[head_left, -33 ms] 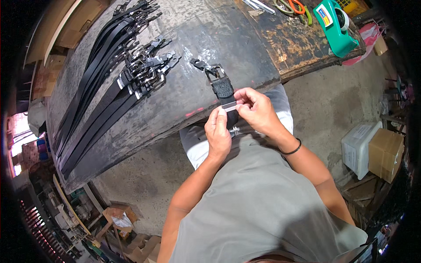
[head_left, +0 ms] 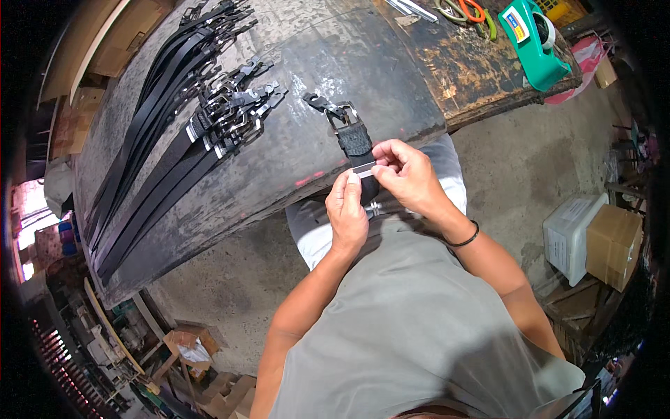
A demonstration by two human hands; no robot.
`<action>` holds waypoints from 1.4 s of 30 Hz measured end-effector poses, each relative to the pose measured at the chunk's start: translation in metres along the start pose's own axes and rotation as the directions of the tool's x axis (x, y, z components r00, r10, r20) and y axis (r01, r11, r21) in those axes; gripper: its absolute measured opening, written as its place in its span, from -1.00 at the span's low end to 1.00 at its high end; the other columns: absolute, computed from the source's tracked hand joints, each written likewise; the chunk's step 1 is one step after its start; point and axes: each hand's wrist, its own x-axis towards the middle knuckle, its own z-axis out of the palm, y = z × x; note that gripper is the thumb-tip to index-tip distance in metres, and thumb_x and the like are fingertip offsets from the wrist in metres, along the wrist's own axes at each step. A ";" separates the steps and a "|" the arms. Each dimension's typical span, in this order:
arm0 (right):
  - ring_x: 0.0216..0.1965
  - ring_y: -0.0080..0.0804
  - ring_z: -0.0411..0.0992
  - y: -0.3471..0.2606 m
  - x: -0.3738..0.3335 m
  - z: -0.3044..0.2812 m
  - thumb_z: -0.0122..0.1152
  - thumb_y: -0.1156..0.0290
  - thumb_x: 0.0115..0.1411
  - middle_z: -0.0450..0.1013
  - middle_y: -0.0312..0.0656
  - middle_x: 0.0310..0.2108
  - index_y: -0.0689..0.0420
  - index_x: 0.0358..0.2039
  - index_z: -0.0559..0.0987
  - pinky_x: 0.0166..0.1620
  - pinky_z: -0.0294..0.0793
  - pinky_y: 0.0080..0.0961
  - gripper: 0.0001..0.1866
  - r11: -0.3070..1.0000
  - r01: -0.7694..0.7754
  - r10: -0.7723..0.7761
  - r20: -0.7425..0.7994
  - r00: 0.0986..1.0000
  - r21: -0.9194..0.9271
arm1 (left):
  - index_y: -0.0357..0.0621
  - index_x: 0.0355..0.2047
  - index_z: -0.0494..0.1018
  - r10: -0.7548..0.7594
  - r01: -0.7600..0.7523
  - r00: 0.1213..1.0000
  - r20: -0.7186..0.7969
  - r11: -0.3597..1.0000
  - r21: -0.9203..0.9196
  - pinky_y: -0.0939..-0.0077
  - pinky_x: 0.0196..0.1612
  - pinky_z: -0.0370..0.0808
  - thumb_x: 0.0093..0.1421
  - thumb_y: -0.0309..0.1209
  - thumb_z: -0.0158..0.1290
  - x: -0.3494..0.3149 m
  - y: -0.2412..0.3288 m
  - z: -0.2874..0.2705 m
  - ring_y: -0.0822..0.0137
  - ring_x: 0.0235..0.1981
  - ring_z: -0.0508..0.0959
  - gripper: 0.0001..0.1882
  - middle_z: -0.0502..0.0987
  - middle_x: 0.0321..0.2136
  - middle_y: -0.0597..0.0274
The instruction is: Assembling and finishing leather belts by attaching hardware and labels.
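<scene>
A black belt [head_left: 356,142] lies over the table's near edge, its silver buckle [head_left: 343,116] facing away from me. A small black piece with a hook shape [head_left: 319,103] sits at the buckle. Across the belt, just below its loop, is a narrow pale strip [head_left: 363,169], maybe tape or a label. My left hand [head_left: 347,218] pinches the strip's left end between thumb and fingers. At its right end, my right hand [head_left: 412,180] is closed in a pinch, thumb on the strip. The belt's lower part hangs toward my lap, partly hidden by my hands.
Several black belts with buckles [head_left: 227,115] are heaped on the left of the dark table [head_left: 293,153]. A green tape dispenser [head_left: 534,52] and orange-handled scissors [head_left: 472,12] lie on the worn wooden board [head_left: 453,77]. Boxes [head_left: 614,244] stand at right.
My right thumb tip has shifted very slightly to the left over the strip. Everything else looks the same.
</scene>
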 end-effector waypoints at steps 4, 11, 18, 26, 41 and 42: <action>-0.44 -0.62 0.45 -0.019 -0.002 0.004 0.25 0.47 0.05 0.49 -0.25 -0.43 0.31 -0.22 0.48 -0.34 0.48 -0.60 -0.72 0.987 -0.024 0.025 0.005 1.000 -0.158 | -0.26 -0.10 0.46 0.036 -0.037 0.999 0.011 0.990 0.136 0.69 -0.27 0.26 0.36 -0.36 -0.09 0.000 -0.003 -0.007 0.65 -0.35 0.31 -0.75 0.43 -0.34 0.48; -0.45 -0.62 0.45 -0.015 0.001 0.003 0.23 0.45 0.06 0.50 -0.24 -0.45 0.28 -0.29 0.50 -0.36 0.47 -0.58 -0.78 0.994 -0.028 0.027 -0.014 1.000 -0.107 | -0.27 -0.10 0.46 0.018 -0.019 1.000 0.007 0.997 0.074 0.68 -0.27 0.27 0.36 -0.36 -0.09 0.001 0.000 -0.002 0.65 -0.35 0.31 -0.75 0.42 -0.35 0.48; -0.50 -0.60 0.45 -0.007 0.007 -0.001 0.25 0.41 0.04 0.51 -0.22 -0.52 0.28 -0.32 0.50 -0.39 0.46 -0.55 -0.76 0.989 -0.030 0.026 -0.029 0.999 -0.147 | -0.30 -0.08 0.45 -0.002 0.002 1.000 0.003 0.992 0.124 0.68 -0.20 0.32 0.37 -0.35 -0.10 -0.002 0.003 -0.002 0.63 -0.29 0.37 -0.72 0.47 -0.30 0.44; -0.51 -0.62 0.43 -0.011 0.008 0.001 0.27 0.39 0.04 0.50 -0.23 -0.54 0.27 -0.35 0.51 -0.41 0.46 -0.56 -0.77 0.978 -0.006 0.000 -0.029 1.000 -0.208 | -0.28 -0.13 0.47 0.036 -0.038 0.999 0.011 0.975 0.221 0.71 -0.27 0.28 0.36 -0.34 -0.08 0.000 0.001 -0.005 0.65 -0.35 0.31 -0.74 0.42 -0.36 0.49; -0.44 -0.55 0.49 -0.006 0.008 -0.006 0.22 0.43 0.08 0.54 -0.18 -0.48 0.31 -0.28 0.55 -0.33 0.50 -0.52 -0.77 0.992 -0.113 0.112 0.009 0.994 0.055 | -0.30 -0.10 0.47 0.038 -0.037 0.999 -0.002 0.988 0.150 0.68 -0.21 0.30 0.36 -0.36 -0.08 0.002 0.001 -0.003 0.62 -0.32 0.35 -0.73 0.46 -0.32 0.44; -0.44 -0.55 0.49 -0.007 0.008 -0.003 0.20 0.44 0.09 0.54 -0.19 -0.47 0.31 -0.28 0.55 -0.32 0.50 -0.53 -0.78 0.997 -0.057 0.057 -0.012 0.998 -0.042 | -0.30 -0.10 0.47 0.038 -0.037 0.999 -0.003 0.988 0.151 0.68 -0.21 0.30 0.36 -0.36 -0.08 0.002 0.000 -0.005 0.62 -0.32 0.35 -0.73 0.46 -0.32 0.44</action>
